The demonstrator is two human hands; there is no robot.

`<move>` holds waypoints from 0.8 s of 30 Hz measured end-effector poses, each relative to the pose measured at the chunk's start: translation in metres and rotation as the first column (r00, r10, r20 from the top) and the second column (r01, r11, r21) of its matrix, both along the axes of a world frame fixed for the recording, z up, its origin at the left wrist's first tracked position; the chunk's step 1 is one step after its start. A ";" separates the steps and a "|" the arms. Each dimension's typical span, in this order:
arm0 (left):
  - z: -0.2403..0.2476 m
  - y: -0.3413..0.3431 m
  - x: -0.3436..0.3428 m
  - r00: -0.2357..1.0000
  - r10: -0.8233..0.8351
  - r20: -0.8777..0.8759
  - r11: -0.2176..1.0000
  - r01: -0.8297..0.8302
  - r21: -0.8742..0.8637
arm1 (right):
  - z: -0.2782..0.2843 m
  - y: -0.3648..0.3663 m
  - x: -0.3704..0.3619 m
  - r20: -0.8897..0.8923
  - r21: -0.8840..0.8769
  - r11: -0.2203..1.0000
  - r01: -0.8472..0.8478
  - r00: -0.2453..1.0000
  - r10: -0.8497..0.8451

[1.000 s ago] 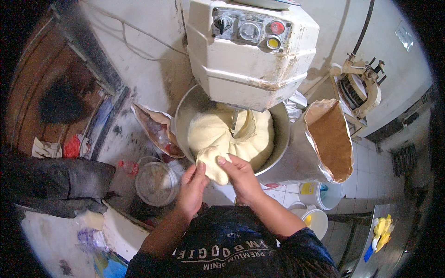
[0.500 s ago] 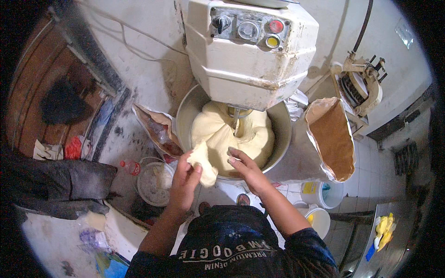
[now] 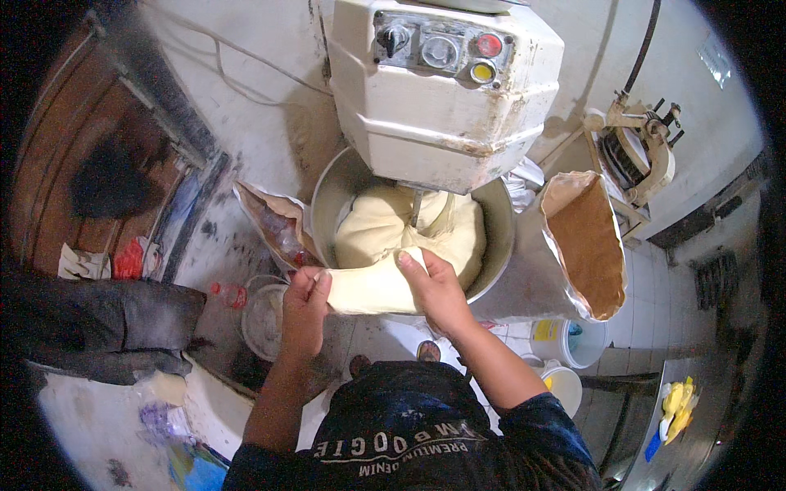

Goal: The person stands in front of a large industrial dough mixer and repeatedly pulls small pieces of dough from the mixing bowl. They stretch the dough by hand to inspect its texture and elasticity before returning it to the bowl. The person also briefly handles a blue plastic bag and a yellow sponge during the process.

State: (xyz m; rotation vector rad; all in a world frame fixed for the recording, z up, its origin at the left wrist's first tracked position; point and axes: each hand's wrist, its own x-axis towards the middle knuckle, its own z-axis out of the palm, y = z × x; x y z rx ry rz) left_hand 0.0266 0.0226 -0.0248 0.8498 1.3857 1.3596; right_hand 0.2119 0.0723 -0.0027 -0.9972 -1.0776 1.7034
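Note:
A pale piece of dough (image 3: 372, 286) is stretched flat between my two hands over the near rim of the mixer bowl (image 3: 323, 196). My left hand (image 3: 304, 307) pinches its left end, thumb on top. The right end is gripped by my right hand (image 3: 434, 290), with the thumb across the upper face and the other fingers behind. Beyond the piece, a large smooth mass of dough (image 3: 360, 217) fills much of the bowl around the metal mixing tool (image 3: 417, 209). The white dough mixer (image 3: 442, 114) stands over it, with a knob and coloured buttons on its panel.
An open paper sack (image 3: 585, 245) stands right of the bowl, another opened sack (image 3: 274, 225) left of it. A round white tub (image 3: 262, 323) and a red-capped bottle (image 3: 229, 295) are at lower left. White buckets (image 3: 565, 389) stand at right, near a metal table (image 3: 696, 442).
My right hand has closed on the free end of the dough piece, which hung from my left hand before. The piece is now pulled out sideways, and the mass in the bowl has shifted.

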 end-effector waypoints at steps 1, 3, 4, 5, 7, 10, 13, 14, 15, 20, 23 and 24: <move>-0.002 0.001 -0.004 0.989 -0.095 0.117 0.995 0.098 -0.018 | 0.000 -0.003 0.000 -0.064 -0.045 0.999 -0.005 0.998 0.002; 0.001 -0.001 0.000 0.917 -0.142 0.372 0.975 0.194 -0.106 | 0.006 -0.004 -0.001 -0.186 -0.158 0.986 -0.055 0.982 0.025; 0.000 -0.003 0.005 0.854 -0.156 0.496 0.957 0.255 -0.137 | 0.009 -0.006 -0.001 -0.243 -0.213 0.974 -0.079 0.970 0.025; -0.013 -0.008 0.010 0.907 -0.206 0.368 0.942 0.286 -0.177 | 0.012 -0.008 -0.001 -0.228 -0.254 0.962 -0.097 0.973 0.038; -0.044 -0.016 0.014 0.815 -0.334 0.474 0.861 0.468 -0.198 | 0.018 -0.009 0.000 -0.198 -0.332 0.935 -0.128 0.978 0.064; -0.059 -0.023 0.028 0.635 -0.397 0.663 0.786 0.608 -0.111 | 0.014 -0.012 0.006 -0.359 -0.321 0.931 -0.173 0.932 0.049; -0.039 -0.027 0.050 0.663 -0.276 0.696 0.916 0.402 -0.019 | 0.001 -0.014 0.009 -0.514 -0.315 0.933 -0.173 0.858 -0.015; -0.030 -0.023 0.048 0.733 -0.245 0.634 0.943 0.333 -0.021 | -0.001 -0.015 0.009 -0.537 -0.311 0.938 -0.151 0.843 -0.042; -0.019 -0.017 0.044 0.796 -0.206 0.569 0.965 0.262 -0.017 | -0.004 -0.016 0.012 -0.529 -0.294 0.949 -0.111 0.846 -0.064; 0.019 -0.007 0.020 0.920 -0.103 0.379 0.993 0.072 0.094 | -0.044 -0.011 0.041 -0.102 -0.282 0.954 -0.102 0.992 0.076; 0.022 -0.012 0.012 0.926 -0.054 0.375 0.998 0.059 -0.001 | -0.004 -0.004 0.047 0.675 -0.256 0.929 -0.266 0.639 0.369; 0.020 -0.015 0.010 0.929 -0.013 0.369 0.999 0.031 -0.043 | -0.015 -0.003 0.044 0.684 -0.122 0.954 -0.275 0.673 0.282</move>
